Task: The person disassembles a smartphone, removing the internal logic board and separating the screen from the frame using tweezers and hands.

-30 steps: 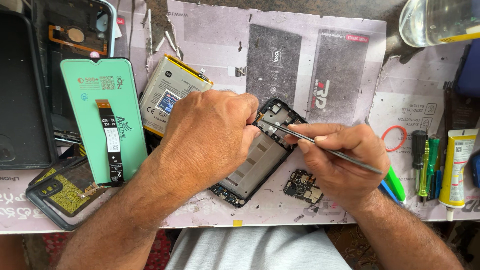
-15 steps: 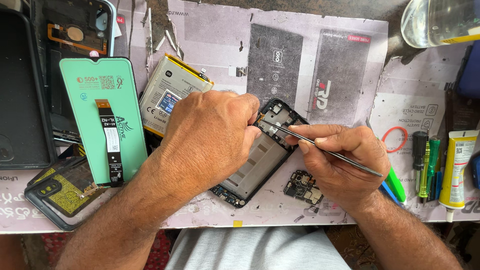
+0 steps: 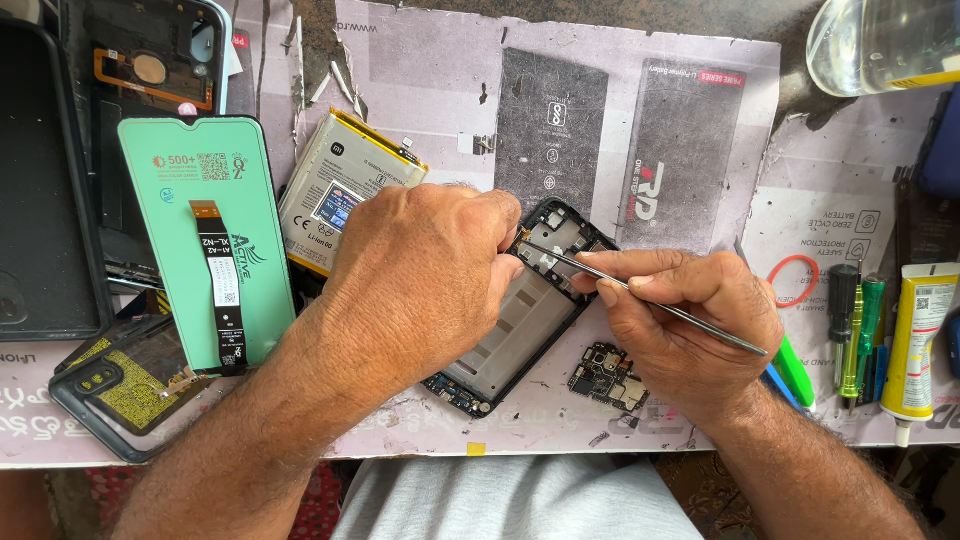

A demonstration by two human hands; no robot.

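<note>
An opened black phone frame (image 3: 520,310) lies tilted on the paper-covered bench. My left hand (image 3: 420,275) rests over its left side and holds it down, fingers curled at its upper end. My right hand (image 3: 685,320) grips thin metal tweezers (image 3: 640,295) like a pen; their tip touches the upper part of the frame beside my left fingertips. A small loose circuit board (image 3: 605,375) lies just under my right hand.
A green-backed replacement screen with a flex cable (image 3: 205,235) lies left, a phone battery (image 3: 340,190) above my left hand, a black phone case (image 3: 110,385) at lower left. Screwdrivers (image 3: 855,325) and a yellow glue tube (image 3: 915,335) lie right. A clear bottle (image 3: 880,40) is top right.
</note>
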